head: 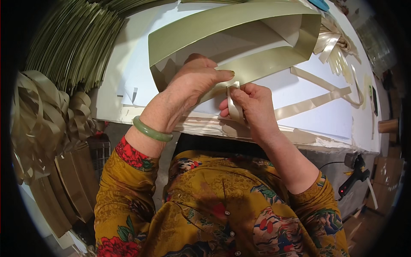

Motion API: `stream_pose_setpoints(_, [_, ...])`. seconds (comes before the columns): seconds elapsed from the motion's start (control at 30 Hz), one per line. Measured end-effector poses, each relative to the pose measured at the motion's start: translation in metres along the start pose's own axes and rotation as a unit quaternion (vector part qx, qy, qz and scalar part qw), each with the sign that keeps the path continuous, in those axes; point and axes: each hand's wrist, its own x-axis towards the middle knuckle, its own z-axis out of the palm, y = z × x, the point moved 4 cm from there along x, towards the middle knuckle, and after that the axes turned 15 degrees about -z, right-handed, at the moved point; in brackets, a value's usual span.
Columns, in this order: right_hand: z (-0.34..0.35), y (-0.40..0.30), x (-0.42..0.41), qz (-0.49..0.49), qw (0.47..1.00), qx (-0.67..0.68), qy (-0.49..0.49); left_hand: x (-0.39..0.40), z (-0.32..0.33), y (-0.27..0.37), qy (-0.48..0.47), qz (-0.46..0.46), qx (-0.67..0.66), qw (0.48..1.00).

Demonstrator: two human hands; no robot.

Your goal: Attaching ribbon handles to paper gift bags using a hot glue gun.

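A long rectangular frame of pale green card (257,66) stands on its edge on the white-topped table. My left hand (204,72) grips its near wall, the thumb lying outstretched along the top and the fingers hidden inside. Close to that thumb, my right hand (252,99) pinches the end of a cream satin ribbon (235,107) between thumb and fingers, against or just beside the near wall; whether it touches cannot be told. More ribbon (316,101) lies folded on the white paper to the right of my right hand.
Stacked green card strips (74,45) stand at the back left. Looped ribbons (38,119) hang at the left above cardboard boxes (74,180). A ribbon bundle (334,41) and glue sticks (342,66) lie at the right. A hot glue gun (353,180) hangs beside the table's right front corner.
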Motion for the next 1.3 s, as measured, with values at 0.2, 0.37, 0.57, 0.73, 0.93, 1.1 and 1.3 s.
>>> stream_pose_setpoints(0.2, [-0.001,0.003,0.002,-0.01,1.0,0.019,-0.006,0.001,-0.003,0.005,-0.056,-0.006,-0.071,0.996])
stream_pose_setpoints(0.37, [-0.002,0.003,0.004,-0.02,1.0,0.021,-0.013,0.0,-0.005,0.01,-0.061,-0.037,-0.055,0.996])
stream_pose_setpoints(0.57, [-0.001,0.002,0.004,0.001,0.999,0.023,-0.023,-0.009,-0.004,0.017,-0.031,-0.013,-0.033,0.999])
stream_pose_setpoints(0.73, [-0.003,0.001,0.006,0.006,0.998,0.015,-0.061,0.003,-0.009,0.014,-0.059,-0.052,0.084,0.993])
stream_pose_setpoints(0.93, [-0.011,-0.006,-0.007,0.01,0.985,-0.075,-0.153,0.009,-0.015,0.009,0.03,0.0,0.112,0.993])
stream_pose_setpoints(1.1, [-0.064,-0.065,-0.049,-0.103,0.889,-0.34,-0.288,0.007,-0.017,0.005,0.137,0.099,0.263,0.95])
stream_pose_setpoints(1.3, [-0.154,-0.144,-0.098,0.048,0.918,-0.371,-0.133,0.014,-0.024,-0.004,0.157,0.138,0.272,0.94])
